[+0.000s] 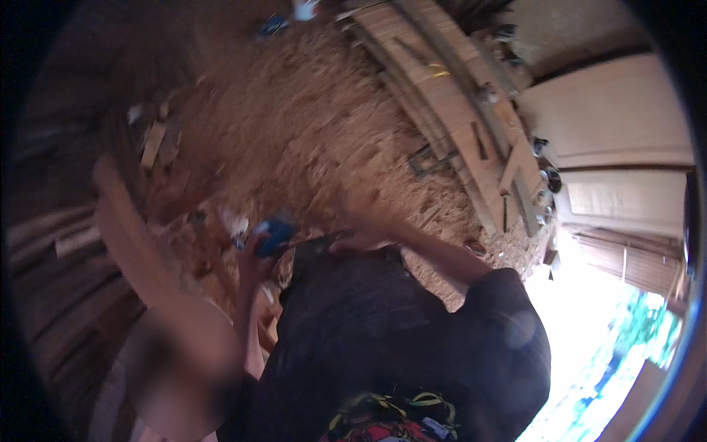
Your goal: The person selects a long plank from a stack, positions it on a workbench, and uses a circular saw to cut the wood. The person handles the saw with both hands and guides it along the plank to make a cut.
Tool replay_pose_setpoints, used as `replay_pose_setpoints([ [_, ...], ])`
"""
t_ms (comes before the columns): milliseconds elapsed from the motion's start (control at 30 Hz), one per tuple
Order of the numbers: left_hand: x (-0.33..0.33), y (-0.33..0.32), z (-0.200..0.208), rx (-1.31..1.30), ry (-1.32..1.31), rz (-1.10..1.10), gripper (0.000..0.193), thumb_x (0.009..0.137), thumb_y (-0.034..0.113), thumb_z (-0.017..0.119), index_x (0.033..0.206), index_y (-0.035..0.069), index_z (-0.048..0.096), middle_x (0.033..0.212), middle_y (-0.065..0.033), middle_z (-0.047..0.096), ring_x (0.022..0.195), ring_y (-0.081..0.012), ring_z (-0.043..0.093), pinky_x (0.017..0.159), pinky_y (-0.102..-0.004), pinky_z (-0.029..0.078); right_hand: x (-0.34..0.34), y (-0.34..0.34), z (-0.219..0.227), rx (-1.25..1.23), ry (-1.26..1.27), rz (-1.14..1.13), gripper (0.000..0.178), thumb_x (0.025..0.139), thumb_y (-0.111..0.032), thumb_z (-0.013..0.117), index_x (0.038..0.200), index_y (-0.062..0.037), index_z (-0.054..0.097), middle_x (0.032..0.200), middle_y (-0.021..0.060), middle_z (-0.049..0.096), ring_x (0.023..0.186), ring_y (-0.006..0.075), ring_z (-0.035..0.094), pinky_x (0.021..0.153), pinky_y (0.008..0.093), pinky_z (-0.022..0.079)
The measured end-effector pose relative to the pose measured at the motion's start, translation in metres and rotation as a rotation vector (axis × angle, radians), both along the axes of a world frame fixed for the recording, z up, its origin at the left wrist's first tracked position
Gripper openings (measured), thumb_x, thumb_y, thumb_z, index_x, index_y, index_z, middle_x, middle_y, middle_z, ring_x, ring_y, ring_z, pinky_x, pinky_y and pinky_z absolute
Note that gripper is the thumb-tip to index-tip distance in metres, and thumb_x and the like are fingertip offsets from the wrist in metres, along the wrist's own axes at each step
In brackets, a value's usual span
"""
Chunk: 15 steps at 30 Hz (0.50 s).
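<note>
My left hand is closed on a blue, rounded object just left of my dark shirt. Blur hides exactly what kind of object it is. A small whitish piece shows close beside it. My right arm reaches in from the right, bent at the elbow. At the front of my shirt, near its far edge, is my right hand, smeared by motion. Whether its fingers hold anything cannot be made out.
Wood shavings cover the ground ahead. Long stacked boards carrying tools run along the right. A curved plank and dark timber lie at left. Another person is close at lower left. Bright daylight enters at lower right.
</note>
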<state>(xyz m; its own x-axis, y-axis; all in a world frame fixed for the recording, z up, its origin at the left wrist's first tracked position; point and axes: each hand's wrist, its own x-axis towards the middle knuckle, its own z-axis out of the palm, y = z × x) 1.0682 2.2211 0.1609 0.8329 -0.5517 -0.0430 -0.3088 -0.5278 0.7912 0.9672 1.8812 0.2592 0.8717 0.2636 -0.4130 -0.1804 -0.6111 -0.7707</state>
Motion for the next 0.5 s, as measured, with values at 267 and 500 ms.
replay_pose_setpoints([
  [267, -0.004, 0.022, 0.015, 0.032, 0.263, 0.141, 0.048, 0.08, 0.039, 0.093, 0.114, 0.014, 0.069, 0.093, -0.0077, 0.075, 0.085, -0.0163, 0.071, 0.074, -0.0345, 0.056, 0.034, -0.079, 0.068, -0.284, 0.05, 0.208, 0.027, 0.088, -0.034, 0.081, 0.101, -0.0102, 0.078, 0.091, 0.0137, 0.078, 0.082, 0.0336, 0.076, 0.076, 0.0465, 0.058],
  [500, -0.03, 0.034, 0.035, -0.013, 0.306, 0.327, 0.038, 0.083, 0.027, 0.092, 0.109, 0.01, 0.07, 0.092, -0.0062, 0.075, 0.083, -0.0136, 0.07, 0.073, -0.0331, 0.056, 0.06, -0.192, 0.098, -0.228, -0.104, -0.154, 0.019, 0.089, -0.02, 0.083, 0.093, -0.0039, 0.074, 0.088, 0.0046, 0.076, 0.084, 0.0169, 0.072, 0.077, 0.0344, 0.057],
])
